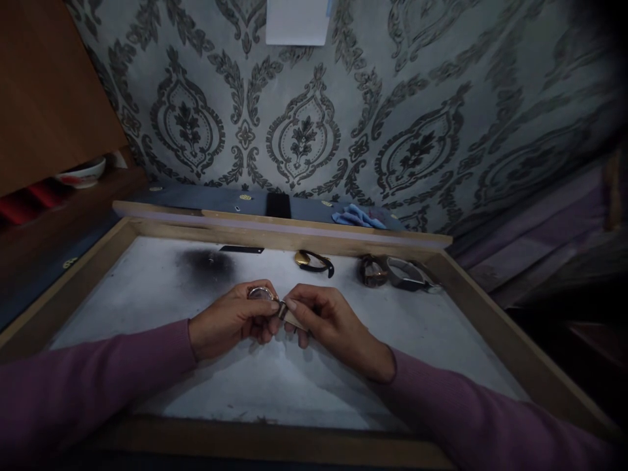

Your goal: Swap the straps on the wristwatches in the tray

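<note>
My left hand (pixel 230 322) is closed around a wristwatch (pixel 261 294), its round, shiny-rimmed case showing above the thumb. Between the thumb and fingers of my right hand (pixel 326 317) is the light beige strap (pixel 295 320) of this watch. Both hands meet at the joint of strap and case, held above the white floor of a wooden-framed tray (pixel 275 227). Fingers hide the other parts of the watch. Beyond my hands lie a gold watch with a black strap (pixel 303 258) and a thin black strip (pixel 241 249).
At the tray's back right lie a brown watch (pixel 373 271) and a silver-grey watch (pixel 408 273). A dark smudge (pixel 203 263) marks the tray floor. Behind the rim are a blue cloth (pixel 358 216) and a black flat object (pixel 278 205). A bowl (pixel 82 175) sits on the left shelf.
</note>
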Motion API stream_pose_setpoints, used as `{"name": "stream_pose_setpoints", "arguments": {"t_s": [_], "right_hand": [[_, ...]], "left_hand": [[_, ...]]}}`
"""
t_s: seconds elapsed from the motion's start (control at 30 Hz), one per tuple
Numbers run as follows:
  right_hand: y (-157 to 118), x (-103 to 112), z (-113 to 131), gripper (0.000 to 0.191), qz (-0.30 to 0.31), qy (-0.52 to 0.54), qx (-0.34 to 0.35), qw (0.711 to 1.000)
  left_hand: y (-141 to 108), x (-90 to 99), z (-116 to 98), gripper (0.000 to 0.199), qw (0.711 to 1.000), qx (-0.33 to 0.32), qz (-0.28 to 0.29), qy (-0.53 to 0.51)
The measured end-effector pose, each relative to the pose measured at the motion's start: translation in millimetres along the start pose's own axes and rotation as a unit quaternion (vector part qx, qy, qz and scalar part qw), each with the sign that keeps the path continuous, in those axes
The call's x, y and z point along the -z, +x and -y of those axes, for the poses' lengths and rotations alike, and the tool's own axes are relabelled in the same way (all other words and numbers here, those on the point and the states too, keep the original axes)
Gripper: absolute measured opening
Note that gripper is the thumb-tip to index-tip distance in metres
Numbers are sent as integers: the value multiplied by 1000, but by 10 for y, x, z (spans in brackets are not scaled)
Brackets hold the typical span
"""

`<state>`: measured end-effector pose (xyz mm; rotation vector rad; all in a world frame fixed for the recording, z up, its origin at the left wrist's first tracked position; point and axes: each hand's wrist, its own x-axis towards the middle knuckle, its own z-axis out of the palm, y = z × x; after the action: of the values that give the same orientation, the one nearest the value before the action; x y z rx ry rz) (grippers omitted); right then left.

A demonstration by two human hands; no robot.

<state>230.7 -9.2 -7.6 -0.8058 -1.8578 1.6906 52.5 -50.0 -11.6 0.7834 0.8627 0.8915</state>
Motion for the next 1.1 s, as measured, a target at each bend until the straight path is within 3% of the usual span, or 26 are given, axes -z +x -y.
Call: {"name": "stream_pose_setpoints", "arguments": {"t_s": [1.1], "right_hand": [[-39, 5, 33, 26, 13, -71, 15, 997]], "left_hand": [[30, 75, 83, 25, 1000, 0, 24, 12]]}}
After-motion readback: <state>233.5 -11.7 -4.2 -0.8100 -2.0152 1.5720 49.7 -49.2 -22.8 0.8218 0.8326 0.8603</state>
